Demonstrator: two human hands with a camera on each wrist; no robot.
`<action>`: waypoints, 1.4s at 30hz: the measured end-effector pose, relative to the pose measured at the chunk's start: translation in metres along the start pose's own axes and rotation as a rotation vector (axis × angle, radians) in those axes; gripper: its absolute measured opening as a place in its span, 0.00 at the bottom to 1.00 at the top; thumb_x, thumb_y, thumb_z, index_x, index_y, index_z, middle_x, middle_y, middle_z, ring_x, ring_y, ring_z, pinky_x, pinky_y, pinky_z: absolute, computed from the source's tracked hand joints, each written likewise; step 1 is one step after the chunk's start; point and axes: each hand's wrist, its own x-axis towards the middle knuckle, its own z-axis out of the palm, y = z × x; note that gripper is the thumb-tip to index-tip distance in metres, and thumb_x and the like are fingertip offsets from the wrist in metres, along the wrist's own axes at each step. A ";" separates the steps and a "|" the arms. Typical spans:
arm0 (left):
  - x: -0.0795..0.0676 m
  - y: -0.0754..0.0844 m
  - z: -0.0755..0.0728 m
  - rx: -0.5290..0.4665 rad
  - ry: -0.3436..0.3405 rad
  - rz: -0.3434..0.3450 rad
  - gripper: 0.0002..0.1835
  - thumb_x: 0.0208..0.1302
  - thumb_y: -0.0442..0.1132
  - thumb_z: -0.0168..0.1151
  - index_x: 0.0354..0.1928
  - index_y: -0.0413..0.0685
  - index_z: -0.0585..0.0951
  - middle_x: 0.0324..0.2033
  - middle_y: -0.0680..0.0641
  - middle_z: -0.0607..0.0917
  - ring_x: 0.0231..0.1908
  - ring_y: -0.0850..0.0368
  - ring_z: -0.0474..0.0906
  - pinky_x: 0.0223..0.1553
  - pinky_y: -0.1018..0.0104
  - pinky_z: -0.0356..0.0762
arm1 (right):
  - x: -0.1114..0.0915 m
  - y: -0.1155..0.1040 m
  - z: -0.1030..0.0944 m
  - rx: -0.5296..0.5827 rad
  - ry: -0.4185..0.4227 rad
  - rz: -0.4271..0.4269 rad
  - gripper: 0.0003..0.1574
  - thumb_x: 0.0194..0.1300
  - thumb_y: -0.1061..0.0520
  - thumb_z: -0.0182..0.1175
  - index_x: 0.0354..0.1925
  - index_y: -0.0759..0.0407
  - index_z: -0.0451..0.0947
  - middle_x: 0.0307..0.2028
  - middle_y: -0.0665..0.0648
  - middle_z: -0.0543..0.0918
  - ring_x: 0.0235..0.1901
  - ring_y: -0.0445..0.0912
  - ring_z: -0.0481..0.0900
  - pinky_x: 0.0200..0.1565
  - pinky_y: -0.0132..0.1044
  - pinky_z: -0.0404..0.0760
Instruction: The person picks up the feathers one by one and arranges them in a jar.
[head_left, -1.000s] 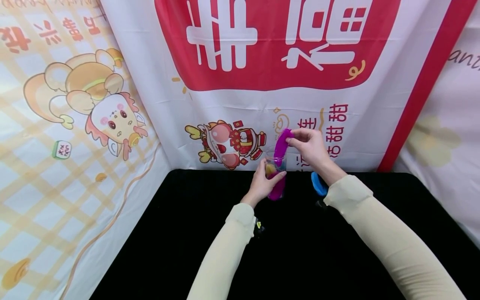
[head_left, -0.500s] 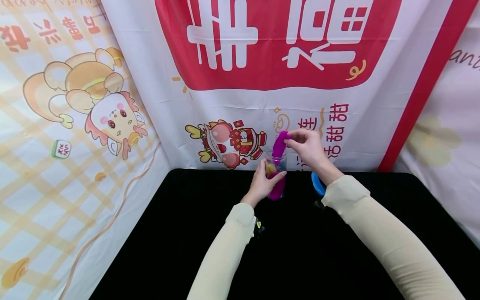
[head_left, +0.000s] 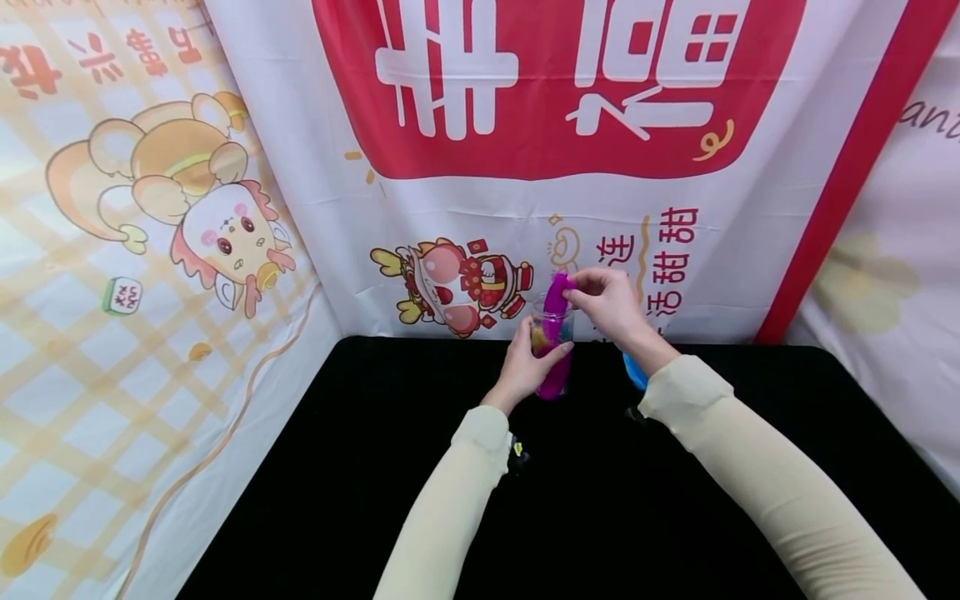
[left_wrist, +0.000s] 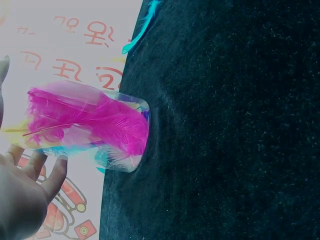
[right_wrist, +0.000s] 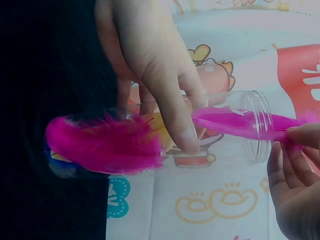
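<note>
A clear jar [right_wrist: 257, 112] with a threaded mouth stands at the back of the black table. My left hand [head_left: 522, 367] grips it round the side, thumb across the front. Inside lie a fluffy magenta feather [right_wrist: 100, 145], a yellow feather [right_wrist: 156, 129] and some blue ones low down. Between thumb and fingertips, my right hand [head_left: 611, 307] pinches the upper end of a second magenta feather [right_wrist: 225, 121]. That feather runs through the jar's mouth, its lower part inside and its top sticking out above the rim.
A blue feather [head_left: 634, 372] lies on the black table [head_left: 585, 500] near the right wrist, partly covered by the arm in the head view. Behind the table hangs a printed cloth [head_left: 465, 208], and another patterned cloth [head_left: 150, 292] closes the left side.
My right hand has come down and a little left, sliding the pinched magenta feather deeper into the jar. The left hand and the jar have stayed in place.
</note>
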 end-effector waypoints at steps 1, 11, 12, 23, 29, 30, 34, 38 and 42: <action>0.000 0.000 0.000 0.004 0.001 0.001 0.40 0.64 0.63 0.68 0.71 0.60 0.63 0.63 0.50 0.74 0.62 0.53 0.73 0.64 0.53 0.72 | 0.000 0.000 0.001 -0.003 -0.008 0.007 0.10 0.69 0.64 0.66 0.46 0.69 0.85 0.40 0.64 0.87 0.36 0.47 0.84 0.38 0.31 0.83; -0.001 0.001 0.001 0.021 0.005 0.004 0.39 0.63 0.63 0.69 0.70 0.60 0.63 0.60 0.49 0.75 0.60 0.54 0.75 0.62 0.54 0.73 | 0.000 -0.003 0.002 -0.072 -0.055 0.005 0.11 0.70 0.63 0.65 0.48 0.69 0.85 0.43 0.67 0.87 0.39 0.56 0.85 0.36 0.32 0.83; -0.001 0.001 0.001 0.021 0.005 0.003 0.39 0.63 0.63 0.69 0.69 0.61 0.63 0.60 0.49 0.75 0.60 0.54 0.75 0.62 0.54 0.74 | 0.000 -0.003 0.002 -0.080 -0.054 0.005 0.11 0.70 0.63 0.66 0.48 0.68 0.85 0.43 0.67 0.87 0.38 0.55 0.85 0.36 0.33 0.83; 0.001 0.001 -0.001 0.015 -0.004 0.006 0.40 0.63 0.64 0.68 0.70 0.60 0.63 0.61 0.49 0.74 0.60 0.53 0.75 0.62 0.54 0.73 | -0.001 -0.004 0.000 -0.090 -0.078 0.010 0.12 0.71 0.62 0.65 0.50 0.66 0.84 0.44 0.65 0.87 0.39 0.53 0.85 0.37 0.36 0.85; 0.000 0.000 0.001 0.034 0.002 0.001 0.41 0.64 0.63 0.69 0.72 0.59 0.62 0.63 0.48 0.74 0.62 0.53 0.73 0.64 0.54 0.72 | -0.001 -0.003 -0.001 -0.059 -0.099 0.026 0.13 0.71 0.61 0.65 0.50 0.66 0.84 0.46 0.66 0.87 0.42 0.56 0.86 0.38 0.37 0.86; 0.000 0.000 0.001 0.040 0.005 0.005 0.41 0.64 0.62 0.69 0.71 0.58 0.62 0.63 0.48 0.74 0.62 0.53 0.74 0.64 0.54 0.72 | -0.001 -0.003 -0.001 -0.057 -0.102 0.029 0.13 0.71 0.61 0.65 0.50 0.67 0.84 0.47 0.65 0.87 0.42 0.56 0.86 0.39 0.37 0.86; 0.001 0.000 0.003 0.049 0.014 0.010 0.38 0.63 0.61 0.70 0.69 0.58 0.63 0.62 0.48 0.75 0.61 0.53 0.74 0.63 0.55 0.73 | 0.000 -0.002 -0.002 -0.060 -0.106 0.046 0.14 0.71 0.60 0.65 0.51 0.68 0.84 0.47 0.65 0.87 0.43 0.55 0.86 0.39 0.37 0.86; 0.002 0.000 0.002 0.040 0.014 0.005 0.38 0.63 0.62 0.69 0.68 0.57 0.64 0.62 0.49 0.74 0.60 0.53 0.74 0.63 0.55 0.73 | -0.001 -0.005 -0.004 -0.059 -0.112 0.055 0.17 0.71 0.60 0.65 0.53 0.70 0.83 0.49 0.66 0.87 0.44 0.55 0.86 0.41 0.37 0.86; 0.002 -0.001 0.001 0.030 0.010 0.005 0.40 0.63 0.62 0.69 0.69 0.54 0.64 0.62 0.48 0.74 0.60 0.52 0.74 0.63 0.54 0.73 | -0.002 -0.007 -0.007 -0.062 -0.120 0.052 0.16 0.71 0.59 0.65 0.52 0.69 0.83 0.48 0.65 0.87 0.44 0.54 0.86 0.40 0.37 0.86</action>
